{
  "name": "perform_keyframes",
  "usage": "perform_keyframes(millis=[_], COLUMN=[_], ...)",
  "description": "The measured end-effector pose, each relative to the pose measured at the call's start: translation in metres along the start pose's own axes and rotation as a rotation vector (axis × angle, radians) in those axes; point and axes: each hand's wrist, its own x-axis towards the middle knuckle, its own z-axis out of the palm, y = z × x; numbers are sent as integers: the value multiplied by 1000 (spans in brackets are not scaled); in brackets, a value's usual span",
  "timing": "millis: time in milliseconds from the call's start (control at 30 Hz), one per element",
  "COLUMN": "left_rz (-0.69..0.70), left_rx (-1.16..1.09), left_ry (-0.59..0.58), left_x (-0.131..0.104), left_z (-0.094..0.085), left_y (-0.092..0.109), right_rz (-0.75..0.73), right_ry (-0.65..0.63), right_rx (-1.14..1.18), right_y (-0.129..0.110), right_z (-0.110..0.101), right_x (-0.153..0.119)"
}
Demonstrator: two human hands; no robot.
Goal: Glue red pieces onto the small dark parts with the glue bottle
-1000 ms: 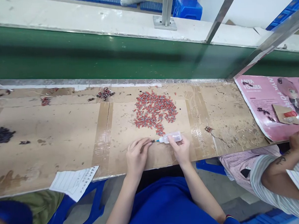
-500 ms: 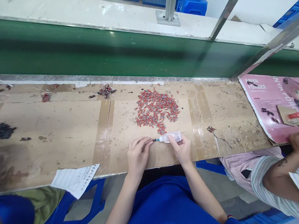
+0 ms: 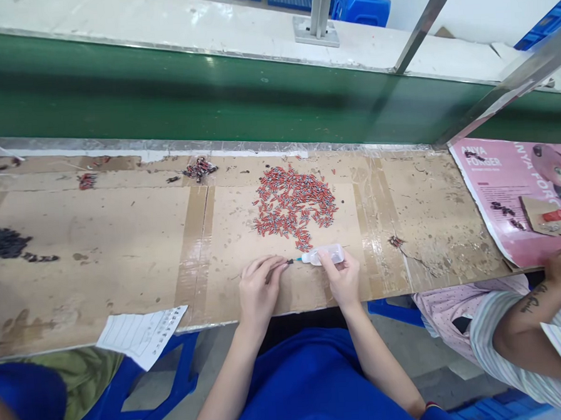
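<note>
My left hand [image 3: 260, 283] pinches a small dark part [image 3: 290, 261] between thumb and fingertips, just above the cardboard-covered table. Closed round a clear plastic bottle [image 3: 327, 254] is my right hand [image 3: 344, 282]. The bottle lies nearly level, its thin blue-green tip [image 3: 299, 260] pointing left at the dark part, with a slight gap between them. Beyond both hands a wide pile of small red and silver parts [image 3: 294, 200] is spread on the cardboard [image 3: 244, 237].
Black parts [image 3: 4, 243] are heaped at the far left. A paper sheet [image 3: 141, 336] overhangs the front edge. At right, a person's arm [image 3: 526, 322] rests near a pink poster [image 3: 505, 192]. A green strip [image 3: 208, 94] runs behind the table.
The bottle and my right hand have shifted slightly right, so its tip is a little farther from the dark part. More black parts now show beside the left heap.
</note>
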Motion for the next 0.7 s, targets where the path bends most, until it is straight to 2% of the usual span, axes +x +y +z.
perform_keyframes(millis=[400, 700], left_rz=[-32, -24], left_rx=[-8, -2], left_ry=[-3, -3], left_x=[0, 0], left_z=[0, 0], left_y=[1, 1], right_rz=[14, -7], right_ry=[-62, -11], right_rx=[6, 11], right_y=[-1, -1], right_z=[0, -1], right_x=[0, 0])
